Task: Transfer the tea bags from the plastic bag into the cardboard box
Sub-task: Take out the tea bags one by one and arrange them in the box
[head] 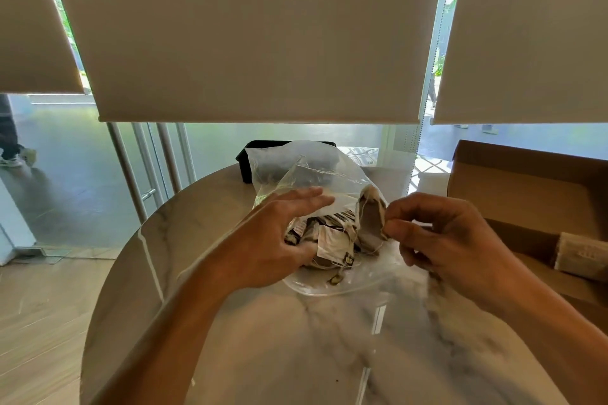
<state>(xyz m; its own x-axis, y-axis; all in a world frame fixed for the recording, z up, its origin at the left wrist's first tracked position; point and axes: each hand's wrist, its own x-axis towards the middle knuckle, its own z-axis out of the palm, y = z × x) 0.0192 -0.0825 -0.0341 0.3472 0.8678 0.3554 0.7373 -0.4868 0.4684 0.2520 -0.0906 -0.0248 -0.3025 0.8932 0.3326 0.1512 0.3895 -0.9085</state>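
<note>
A clear plastic bag (296, 171) lies open on the round marble table (263, 339), with several tea bags (332, 240) and their paper tags heaped at its mouth. My left hand (283, 237) holds the bag's near side, thumb under the plastic and fingers stretched over it. My right hand (450, 240) pinches one brownish tea bag (371, 217) by its edge, just to the right of the heap. The open cardboard box (513, 204) stands at the right, and one pale tea bag (582, 256) lies inside it.
A black container (245, 161) stands behind the plastic bag at the table's far edge. Roller blinds hang low over the glass wall beyond. A person's legs show at the far left on the floor outside.
</note>
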